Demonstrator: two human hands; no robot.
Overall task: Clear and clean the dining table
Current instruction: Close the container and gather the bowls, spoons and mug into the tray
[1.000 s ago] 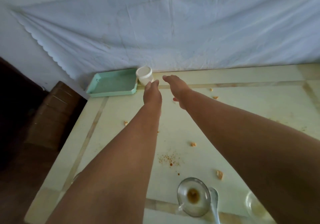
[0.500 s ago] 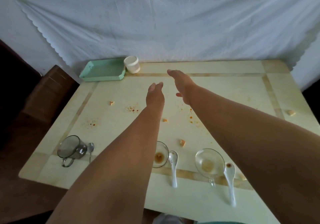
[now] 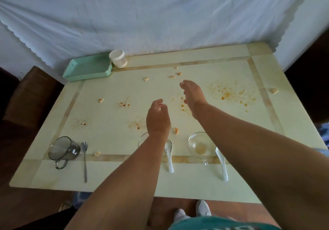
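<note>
Both arms pulled back toward the near side since half a second ago; view now takes in the whole counter (image 3: 178, 180), all four edges visible. White sheet (image 3: 160, 12) hangs behind the far edge; dark floor off the left and right edges. Green tray (image 3: 78, 74) sits at the far left corner, white jar (image 3: 117, 58) touching its right end. Left hand (image 3: 157, 118) hovers mid-counter, fingers loosely curled, holding nothing. Right hand (image 3: 193, 94) further out, fingers straight and close together, holding nothing. Dark glass mug (image 3: 63, 150) near the front left edge, metal spoon (image 3: 84, 158) just beside it. Clear glass cup (image 3: 199, 145) front centre-right, white spoon (image 3: 221, 164) touching its right side. Another glass bowl (image 3: 142, 139) mostly hidden under the left forearm, second white spoon (image 3: 169, 155) beside it. Crumbs (image 3: 176, 131) and orange stains (image 3: 229, 94) scattered across the middle; open bare strip along the near edge.
</note>
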